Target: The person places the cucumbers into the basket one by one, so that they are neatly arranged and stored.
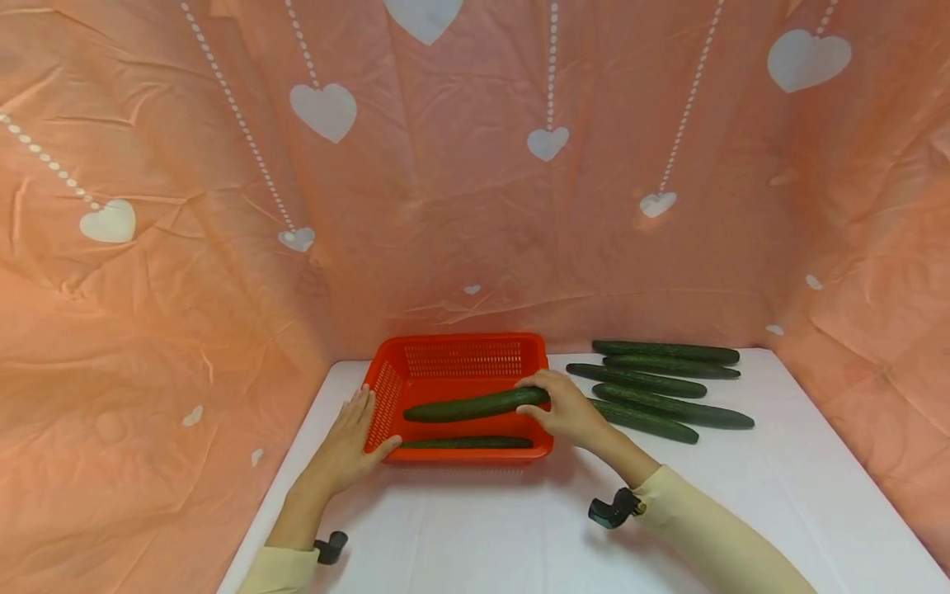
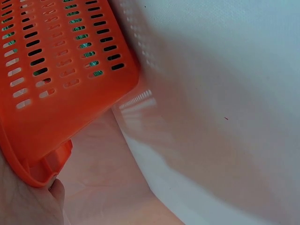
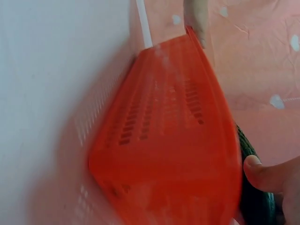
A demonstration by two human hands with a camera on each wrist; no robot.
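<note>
A long dark green cucumber (image 1: 467, 407) is held by its right end in my right hand (image 1: 567, 408), its other end reaching left over the red plastic basket (image 1: 463, 456). The right wrist view shows my thumb (image 3: 262, 174) against the gripped cucumber (image 3: 255, 206), just beyond the basket rim. A second cucumber (image 1: 467, 443) lies inside along the front wall. My left hand (image 1: 345, 445) rests at the basket's front left corner, fingers straight along the left side and thumb on the front rim. Green shows through the slots of the basket wall (image 2: 70, 89) in the left wrist view.
Several cucumbers (image 1: 653, 381) lie side by side on the white table (image 1: 475, 528), right of the basket. Behind and at both sides hangs an orange-pink cloth (image 1: 445, 206) printed with white hearts. Small dark cameras (image 1: 616, 508) sit on both wrists.
</note>
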